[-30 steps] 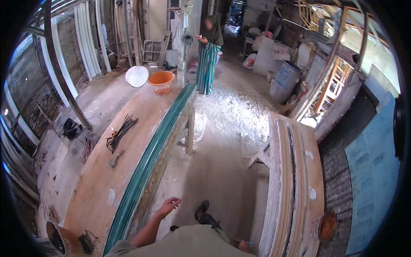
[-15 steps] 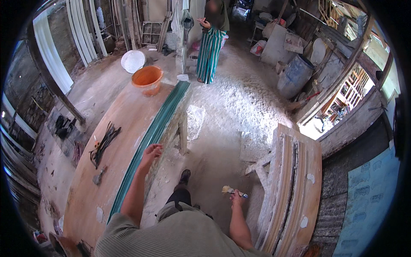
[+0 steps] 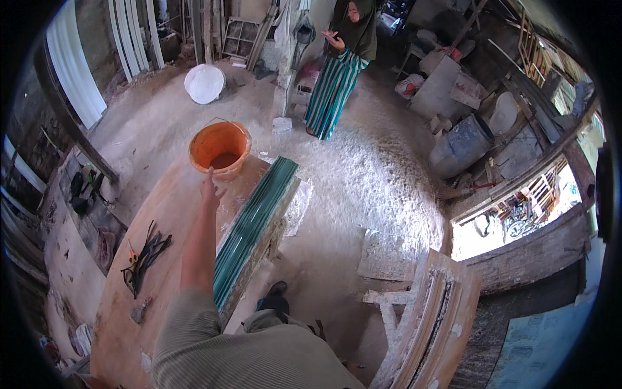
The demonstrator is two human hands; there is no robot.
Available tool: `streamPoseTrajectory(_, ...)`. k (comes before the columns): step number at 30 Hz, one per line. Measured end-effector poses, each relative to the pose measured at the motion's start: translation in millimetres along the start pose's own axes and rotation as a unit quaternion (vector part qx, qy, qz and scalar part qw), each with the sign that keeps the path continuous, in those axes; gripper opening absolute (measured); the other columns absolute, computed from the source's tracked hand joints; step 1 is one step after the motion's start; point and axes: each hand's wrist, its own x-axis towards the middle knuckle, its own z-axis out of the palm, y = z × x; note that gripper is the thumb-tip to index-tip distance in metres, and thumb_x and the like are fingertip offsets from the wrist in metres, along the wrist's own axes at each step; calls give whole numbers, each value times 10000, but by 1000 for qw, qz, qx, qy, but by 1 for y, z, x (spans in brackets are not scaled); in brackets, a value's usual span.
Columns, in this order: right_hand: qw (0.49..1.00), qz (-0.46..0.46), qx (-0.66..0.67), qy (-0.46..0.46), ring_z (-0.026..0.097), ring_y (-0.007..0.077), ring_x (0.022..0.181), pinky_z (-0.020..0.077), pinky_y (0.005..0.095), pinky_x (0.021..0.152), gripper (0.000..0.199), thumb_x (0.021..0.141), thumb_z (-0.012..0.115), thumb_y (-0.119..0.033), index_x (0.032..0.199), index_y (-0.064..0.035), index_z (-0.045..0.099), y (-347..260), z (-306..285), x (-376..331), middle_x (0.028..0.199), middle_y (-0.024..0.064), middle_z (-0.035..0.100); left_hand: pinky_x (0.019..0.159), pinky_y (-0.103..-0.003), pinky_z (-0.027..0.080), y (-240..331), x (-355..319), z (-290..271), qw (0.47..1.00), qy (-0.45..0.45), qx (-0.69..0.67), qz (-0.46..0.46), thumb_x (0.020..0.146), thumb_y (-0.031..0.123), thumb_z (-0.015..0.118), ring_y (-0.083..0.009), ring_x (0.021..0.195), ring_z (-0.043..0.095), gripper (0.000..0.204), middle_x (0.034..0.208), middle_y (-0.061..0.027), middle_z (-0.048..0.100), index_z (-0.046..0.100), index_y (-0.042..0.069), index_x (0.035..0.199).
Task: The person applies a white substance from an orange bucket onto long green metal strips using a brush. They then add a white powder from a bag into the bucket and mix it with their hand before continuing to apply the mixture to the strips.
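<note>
My left hand (image 3: 210,191) stretches out over the table with its fingers apart and holds nothing. Its fingertips reach the near side of an orange bucket (image 3: 203,144), and I cannot tell whether they touch it. The bucket has a thin wire handle and some brownish contents low inside. To the right of my left arm, a long green ridged moulding (image 3: 256,223) lies along the table's right edge. My right hand is out of the picture, hidden below the lower edge, so the brush it held earlier is not clearly seen.
On the wooden table (image 3: 123,324) lie dark strips (image 3: 146,256) and a small grey lump (image 3: 139,311). A second bench with long moulding pieces (image 3: 414,330) stands at my right. A person (image 3: 337,84) in a striped garment stands ahead, near a blue barrel (image 3: 461,146) and a white basin (image 3: 205,84).
I have moved forward along the table. My left hand has gone from beside the green moulding to the orange bucket. My right hand, with the brush, has dropped out of view.
</note>
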Motion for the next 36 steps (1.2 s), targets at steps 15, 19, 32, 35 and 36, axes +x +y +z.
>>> streamPoseTrajectory(15,792,-69,455,401,587,332,661,472,433,657,402,1001,567,-329,896,47,667,-252,-286,117,738,165,654,708,-299,544,15,-137,43,954,-229,100,166,912,194,681,-122,859,641,184,976,-13,658,625,88,1052)
streamPoseTrajectory(19,791,-281,355,412,638,306,925,500,382,858,229,973,597,-184,1110,-33,702,-328,-451,85,939,157,660,689,-274,536,-2,-216,67,887,-396,200,124,947,205,649,-88,851,638,232,991,5,670,622,75,1136)
streamPoseTrajectory(32,921,-208,170,282,688,295,794,524,410,723,287,893,695,-273,1011,-13,712,-244,-503,69,860,164,705,576,-212,469,-93,-350,82,742,-560,361,75,939,161,658,-55,782,602,151,1063,-42,657,637,23,998)
streamPoseTrajectory(35,926,-213,204,234,671,278,728,510,406,683,282,900,692,-288,936,-9,710,-214,-493,68,800,169,690,614,-211,466,-108,-352,84,698,-580,391,153,919,169,676,-62,774,578,161,1163,-73,634,611,22,915)
streamPoseTrajectory(36,941,-193,233,150,661,286,700,502,416,672,283,897,695,-289,898,-7,714,-205,-500,66,760,171,681,662,-227,480,-108,-350,86,680,-583,410,174,913,159,680,-84,820,589,166,1206,-94,620,595,24,868)
